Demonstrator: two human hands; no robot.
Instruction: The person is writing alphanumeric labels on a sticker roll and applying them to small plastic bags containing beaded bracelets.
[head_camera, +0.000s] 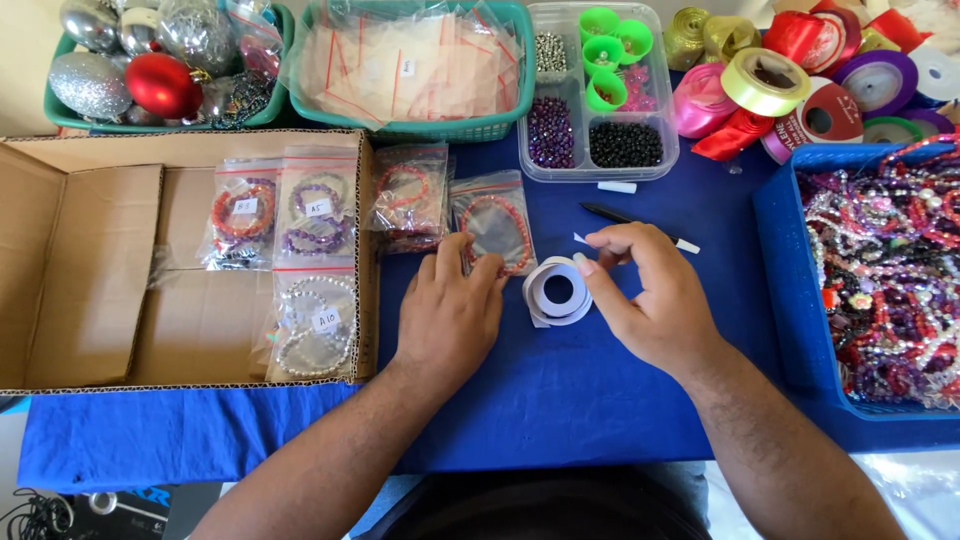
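the roll of white sticker labels (557, 291) lies on the blue desk (560, 400) between both hands. the right hand (650, 295) pinches a small white label (581, 240) at its fingertips just above the roll. the left hand (450, 310) lies flat, fingers pressing a clear bag with a red bead bracelet (497, 225). a black pen (625, 217) rests just beyond the right hand. left of it, labelled bracelet bags sit in a cardboard box (90, 260); a blue tray of beads (880, 270) stands to the right.
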